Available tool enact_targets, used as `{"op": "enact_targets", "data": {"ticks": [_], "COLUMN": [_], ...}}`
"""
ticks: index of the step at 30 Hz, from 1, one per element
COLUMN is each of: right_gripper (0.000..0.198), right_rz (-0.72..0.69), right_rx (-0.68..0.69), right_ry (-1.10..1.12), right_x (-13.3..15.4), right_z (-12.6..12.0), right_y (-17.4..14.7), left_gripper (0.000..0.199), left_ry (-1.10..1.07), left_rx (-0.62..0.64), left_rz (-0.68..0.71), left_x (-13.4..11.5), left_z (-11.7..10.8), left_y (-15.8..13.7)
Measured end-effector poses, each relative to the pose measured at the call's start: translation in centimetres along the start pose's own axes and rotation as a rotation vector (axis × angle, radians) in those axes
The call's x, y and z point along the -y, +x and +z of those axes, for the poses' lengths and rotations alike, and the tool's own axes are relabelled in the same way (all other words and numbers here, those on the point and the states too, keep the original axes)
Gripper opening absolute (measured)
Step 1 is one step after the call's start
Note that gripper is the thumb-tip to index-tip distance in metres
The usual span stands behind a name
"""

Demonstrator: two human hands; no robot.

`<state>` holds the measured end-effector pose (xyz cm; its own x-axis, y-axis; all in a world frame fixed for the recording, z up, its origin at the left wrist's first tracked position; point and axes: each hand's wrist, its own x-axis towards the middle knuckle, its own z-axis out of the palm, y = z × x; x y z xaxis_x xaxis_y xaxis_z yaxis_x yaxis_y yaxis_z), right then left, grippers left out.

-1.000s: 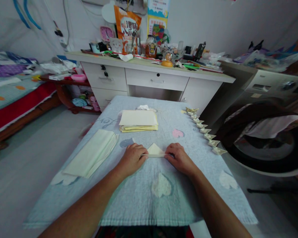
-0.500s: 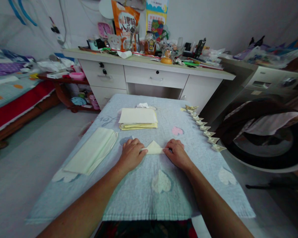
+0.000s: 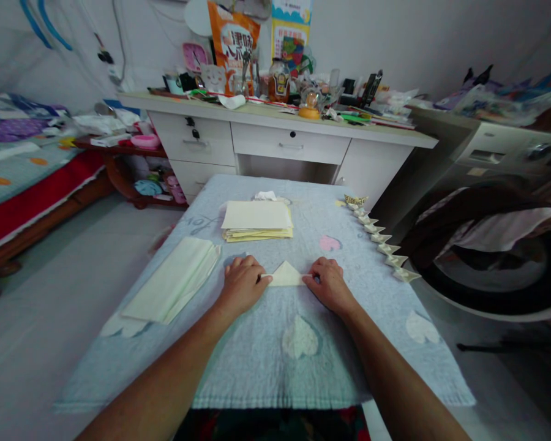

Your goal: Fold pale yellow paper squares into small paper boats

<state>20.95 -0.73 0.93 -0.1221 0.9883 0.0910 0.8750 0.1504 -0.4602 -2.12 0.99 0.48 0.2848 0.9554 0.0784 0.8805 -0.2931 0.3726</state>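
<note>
A folded piece of cream paper, with a pointed peak facing away from me, lies on the blue cloth between my hands. My left hand pinches its left end between thumb and curled fingers. At the opposite end, my right hand pinches the paper in the same way. Left of my left hand lies a sheaf of long pale folded paper. Beyond my hands sits a stack of cream paper sheets. Along the right side runs a row of several folded paper boats.
The cloth-covered table stands before a white desk crowded with jars, bags and papers. A front-loading washing machine with cloth in its open door is at right. A bed and a low wooden stand are at left.
The whole view has shifted very slightly. Both hands keep their grip on the folded paper, with only tiny finger movement.
</note>
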Motion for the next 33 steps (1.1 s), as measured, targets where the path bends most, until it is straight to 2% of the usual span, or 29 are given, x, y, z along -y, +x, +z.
{"op": "enact_targets", "data": {"ticks": [14,33], "right_gripper": [0.017,0.017], "right_rz": [0.016,0.042], "right_rx": [0.012,-0.012], "right_ry": [-0.051,-0.04], "right_x": [0.28,0.14], "right_z": [-0.12,0.24], "right_y": [-0.01,-0.03], "left_gripper": [0.024,0.021], "left_ry": [-0.045,-0.001], "left_rx": [-0.006,-0.01], "left_rz": [-0.025,-0.019], "left_x": [0.86,0.52], "left_z": [-0.14,0.06], "left_y": [0.43,0.22]}}
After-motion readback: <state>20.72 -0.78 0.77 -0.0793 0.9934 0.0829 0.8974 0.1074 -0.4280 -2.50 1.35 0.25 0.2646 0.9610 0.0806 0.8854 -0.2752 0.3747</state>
